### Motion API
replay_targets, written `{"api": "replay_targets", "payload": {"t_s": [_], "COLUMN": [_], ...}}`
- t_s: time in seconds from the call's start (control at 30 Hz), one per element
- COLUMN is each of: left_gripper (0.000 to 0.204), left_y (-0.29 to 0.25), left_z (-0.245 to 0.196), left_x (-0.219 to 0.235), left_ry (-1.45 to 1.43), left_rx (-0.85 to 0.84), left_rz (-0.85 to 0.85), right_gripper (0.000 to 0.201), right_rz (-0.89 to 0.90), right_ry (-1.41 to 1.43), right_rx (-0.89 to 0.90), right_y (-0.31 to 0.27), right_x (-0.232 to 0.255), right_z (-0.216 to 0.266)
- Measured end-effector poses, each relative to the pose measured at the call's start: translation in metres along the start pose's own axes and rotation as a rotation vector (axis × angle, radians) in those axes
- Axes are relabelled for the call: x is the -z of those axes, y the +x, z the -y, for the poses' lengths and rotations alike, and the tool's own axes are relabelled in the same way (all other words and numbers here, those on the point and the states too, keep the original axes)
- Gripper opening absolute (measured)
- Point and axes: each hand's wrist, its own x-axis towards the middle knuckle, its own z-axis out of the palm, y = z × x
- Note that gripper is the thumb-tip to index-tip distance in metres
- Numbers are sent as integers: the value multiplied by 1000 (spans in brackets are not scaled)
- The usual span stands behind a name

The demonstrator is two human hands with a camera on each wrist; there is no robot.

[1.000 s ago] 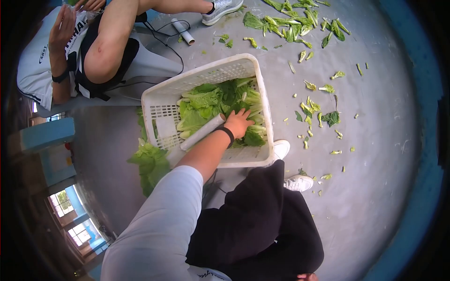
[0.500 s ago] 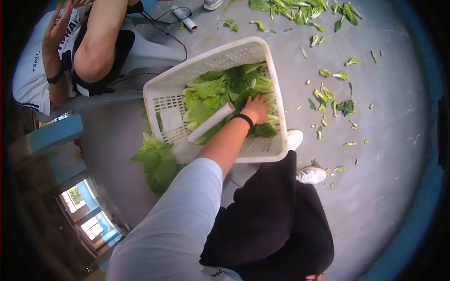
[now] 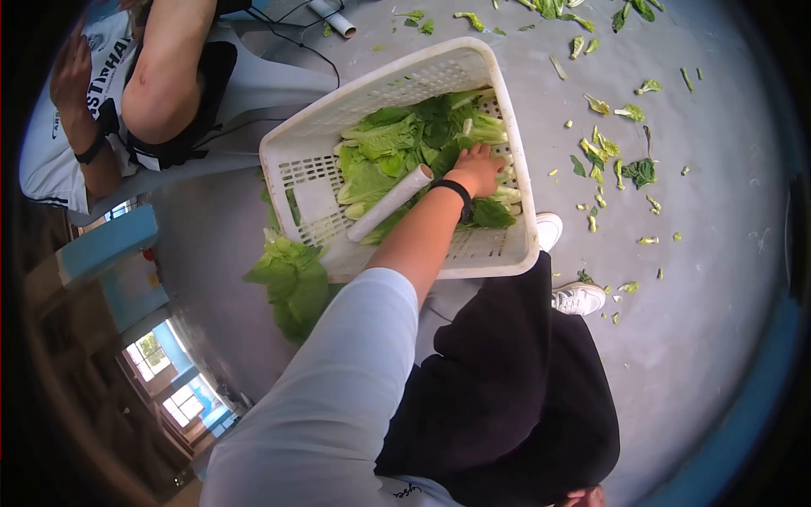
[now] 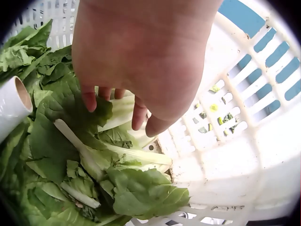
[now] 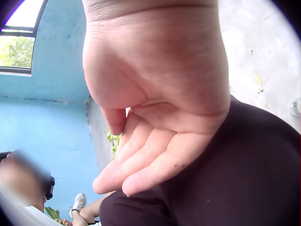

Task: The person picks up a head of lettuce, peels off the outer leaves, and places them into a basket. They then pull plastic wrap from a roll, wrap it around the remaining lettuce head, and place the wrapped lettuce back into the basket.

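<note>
Inside a white plastic basket (image 3: pixel 283 198), my left hand (image 3: pixel 477 171) reaches palm down over leafy greens (image 3: pixel 384 156). Its fingers (image 4: pixel 89 99) hang loosely among the dark leaves and pale stalks (image 4: pixel 117 153), fingertips right at them, with the thumb apart. A white roll (image 3: pixel 389 204) with a brown cardboard core lies on the greens beside that wrist. My right hand (image 5: pixel 157 127) is beside my dark trouser leg (image 5: pixel 244 174), palm showing, fingers extended, holding nothing. Only a small part of it shows at the bottom of the head view.
Leaf scraps (image 3: pixel 600 148) are strewn over the grey floor right of the basket. More greens (image 3: pixel 291 283) lie just outside its left side. Another person (image 3: pixel 160 93) sits at upper left, near a black cable (image 3: pixel 321 59) and a second roll (image 3: pixel 334 17).
The basket and floor have shifted up and slightly right in the head view. My left hand stays over the same part of the greens, its spread fingers now drawn closer together.
</note>
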Motion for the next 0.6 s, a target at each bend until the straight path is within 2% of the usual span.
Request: {"api": "replay_targets", "payload": {"t_s": [0.07,0.1,0.2,0.3,0.33,0.37,0.47,0.53,0.6], "left_gripper": [58,67,71,71,64,60,54,52,52], "left_y": [12,9,11,6,12,19,-21,-15,-17], "left_z": [12,11,10,-2,1,3,-22,-6,4], "left_x": [-11,-8,-9,-9,-10,-13,25,19,19], "left_ry": [-141,-146,-120,-61,79,94,14,-30,-20], "left_rx": [-46,-56,-63,-9,-67,-23,99,66,108], "left_rz": [-34,-51,-53,-23,46,87,180,109,23], "right_gripper": [50,50,49,48,47,45,45,45,48], "right_rz": [13,30,38,-65,-119,-119,-62,0,98], "right_ry": [11,26,42,49,53,70,76,97,135], "right_rx": [7,17,26,15,9,4,78,45,76], "right_y": [1,3,5,0,-4,-2,0,-5,6], "right_x": [1,4,3,-18,-23,-18,-17,-3,18], "right_z": [-5,-8,-11,-1,1,-4,-6,-12,-24]}}
